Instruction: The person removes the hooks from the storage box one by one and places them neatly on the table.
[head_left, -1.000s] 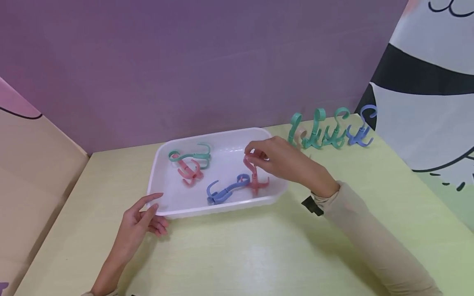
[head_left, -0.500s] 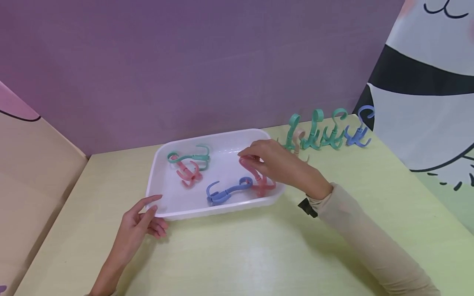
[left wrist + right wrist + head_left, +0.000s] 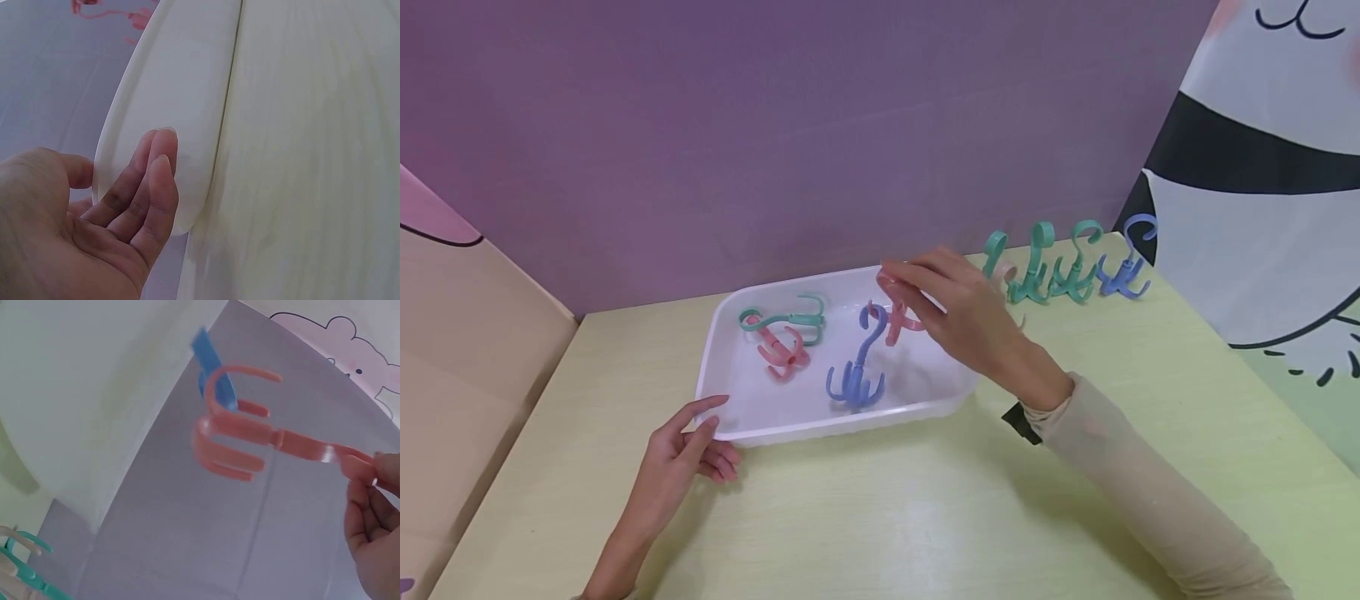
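In the head view my right hand pinches the curled top of a pink four-pronged hanger hook, held over the white tray. Its prongs hang down, and the right wrist view shows the same pink hook between thumb and fingers. Beside it a blue hook stands tilted in the tray, its curl close to the pink prongs. I cannot tell whether they touch. At the tray's near left corner my left hand holds the rim, thumb and index at the edge, other fingers outside the wall.
A green hook lies across another pink hook in the tray's left part. Right of the tray, several hooks stand in a row: green ones, a beige one partly hidden, and a blue one. A purple wall rises behind.
My right hand has lifted the pink hook up and away from the tray's near side. The blue hook has swung from lying flat to standing tilted. My left hand stays in place.
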{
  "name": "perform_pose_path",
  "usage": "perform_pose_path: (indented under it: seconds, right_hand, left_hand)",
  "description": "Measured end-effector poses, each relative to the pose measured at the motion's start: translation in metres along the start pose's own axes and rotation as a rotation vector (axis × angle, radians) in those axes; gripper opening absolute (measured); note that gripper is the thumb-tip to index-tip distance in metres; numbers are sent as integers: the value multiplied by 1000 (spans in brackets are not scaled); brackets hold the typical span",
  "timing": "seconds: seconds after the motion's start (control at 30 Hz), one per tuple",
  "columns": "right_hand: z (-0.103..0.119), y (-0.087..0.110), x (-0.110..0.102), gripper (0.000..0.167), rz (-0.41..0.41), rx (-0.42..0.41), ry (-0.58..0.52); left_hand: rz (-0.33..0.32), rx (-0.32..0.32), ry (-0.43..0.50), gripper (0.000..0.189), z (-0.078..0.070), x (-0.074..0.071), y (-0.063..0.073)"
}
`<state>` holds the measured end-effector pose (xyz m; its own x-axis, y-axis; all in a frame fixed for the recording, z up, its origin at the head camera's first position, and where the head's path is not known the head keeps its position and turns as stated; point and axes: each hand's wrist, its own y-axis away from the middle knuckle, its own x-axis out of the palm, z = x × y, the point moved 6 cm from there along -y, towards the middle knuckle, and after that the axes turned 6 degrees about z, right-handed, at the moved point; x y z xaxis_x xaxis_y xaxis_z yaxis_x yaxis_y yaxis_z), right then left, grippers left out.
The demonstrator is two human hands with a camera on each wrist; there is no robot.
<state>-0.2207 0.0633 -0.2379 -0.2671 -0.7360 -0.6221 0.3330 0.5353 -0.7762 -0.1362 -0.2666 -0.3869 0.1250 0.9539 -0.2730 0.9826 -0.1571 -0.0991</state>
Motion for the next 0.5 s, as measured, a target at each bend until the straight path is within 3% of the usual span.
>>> perform_pose_path:
  seconds: [0.07,0.17,0.4,0.5]
  right_hand:
    - [6,-1,-6,35,-58,-43,14]
    - [11,-2,-8,34,-65,-68,-3]
    - [-4,3,10,30,133,47,-66]
    - [-11,5,12,29,180,102,-75]
  left_hand:
    - [4,5,3,39,-1,0,0]
    - [7,17,7,39,-2,1,0]
    - [8,30,13,39,0,1,2]
    - [5,20,9,39,1,1,1]
